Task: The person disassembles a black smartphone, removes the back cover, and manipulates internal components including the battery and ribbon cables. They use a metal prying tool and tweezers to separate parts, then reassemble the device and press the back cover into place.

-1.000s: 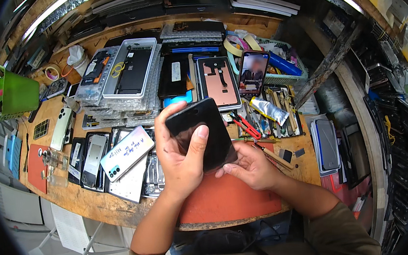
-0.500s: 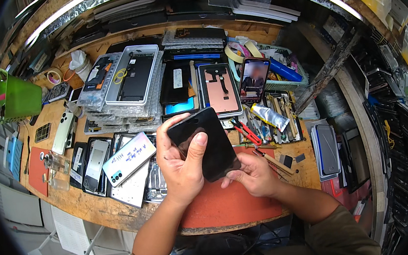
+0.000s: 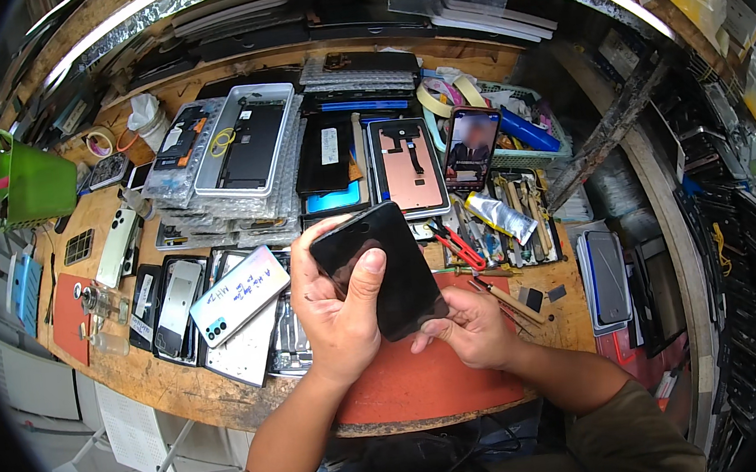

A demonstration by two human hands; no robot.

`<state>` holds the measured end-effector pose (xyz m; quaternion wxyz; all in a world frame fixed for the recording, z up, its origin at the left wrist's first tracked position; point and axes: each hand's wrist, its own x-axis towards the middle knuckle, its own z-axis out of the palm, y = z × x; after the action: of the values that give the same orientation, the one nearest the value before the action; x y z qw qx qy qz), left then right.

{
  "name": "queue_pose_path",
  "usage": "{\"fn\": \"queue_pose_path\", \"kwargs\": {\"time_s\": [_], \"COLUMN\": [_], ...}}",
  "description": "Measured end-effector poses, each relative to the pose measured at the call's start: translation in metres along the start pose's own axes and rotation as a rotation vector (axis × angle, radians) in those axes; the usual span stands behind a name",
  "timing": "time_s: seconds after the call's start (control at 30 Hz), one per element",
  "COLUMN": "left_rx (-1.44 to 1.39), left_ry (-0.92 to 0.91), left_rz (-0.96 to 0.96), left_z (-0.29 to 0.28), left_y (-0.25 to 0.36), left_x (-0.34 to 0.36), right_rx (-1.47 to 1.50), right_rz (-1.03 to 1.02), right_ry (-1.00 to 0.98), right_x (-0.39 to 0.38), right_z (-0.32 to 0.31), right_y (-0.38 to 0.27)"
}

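A black smartphone (image 3: 391,280) is held tilted above the red mat (image 3: 429,386), its dark screen side facing up. My left hand (image 3: 339,303) wraps round its left edge, the thumb lying across the glass. At the phone's lower right corner my right hand (image 3: 473,327) pinches the edge between thumb and fingers. Whether a small tool sits in the right fingers cannot be made out. To the left lies a pale iridescent phone back (image 3: 240,295) with handwriting on it, on top of other phone parts.
Stacked screens in bubble wrap carry a white tray (image 3: 250,185) at the back left. Red-handled pliers (image 3: 459,246), a silver tube (image 3: 499,215) and several tools lie right of the phone. A lit phone (image 3: 472,150) leans by a basket (image 3: 530,156). A green bin (image 3: 34,178) stands far left.
The black phone and both hands have shifted very slightly downward. The grip looks the same, and nothing else on the bench has moved.
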<state>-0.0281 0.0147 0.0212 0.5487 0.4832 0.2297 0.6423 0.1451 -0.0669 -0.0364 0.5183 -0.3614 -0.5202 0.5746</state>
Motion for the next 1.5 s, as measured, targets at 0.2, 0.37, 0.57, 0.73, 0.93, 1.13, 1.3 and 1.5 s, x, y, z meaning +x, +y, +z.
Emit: {"fn": "queue_pose_path", "kwargs": {"time_s": [0.2,0.37,0.57,0.73,0.93,1.13,1.3,1.5], "left_rx": [0.046,0.057,0.001,-0.075,-0.018,0.001,0.385,0.446], "left_ry": [-0.014,-0.014,-0.068,-0.056,-0.102,-0.041,0.011,0.131], "left_rz": [0.031,0.03,0.013,-0.027,0.033,0.033,0.274,0.389], "left_z": [-0.002,-0.001,-0.006,-0.01,-0.006,-0.003,-0.01,-0.015], "left_y": [0.0,0.0,-0.008,-0.014,-0.005,-0.003,-0.001,-0.018], "left_x": [0.0,-0.001,0.0,-0.001,-0.001,0.003,0.006,0.003], "right_rx": [-0.011,0.007,-0.039,-0.085,-0.122,-0.13,-0.082,-0.043], "right_rz": [0.014,0.009,0.028,0.038,0.055,0.056,0.049,0.043], "right_ry": [-0.001,0.011,0.035,0.039,0.05,0.033,0.049,0.013], "right_x": [-0.001,-0.001,0.002,0.004,0.006,0.005,0.003,0.001], "right_z": [-0.002,0.0,-0.002,-0.003,-0.006,-0.006,-0.004,-0.003], "right_y": [0.001,-0.001,0.001,0.0,0.001,-0.002,-0.005,-0.005]}}
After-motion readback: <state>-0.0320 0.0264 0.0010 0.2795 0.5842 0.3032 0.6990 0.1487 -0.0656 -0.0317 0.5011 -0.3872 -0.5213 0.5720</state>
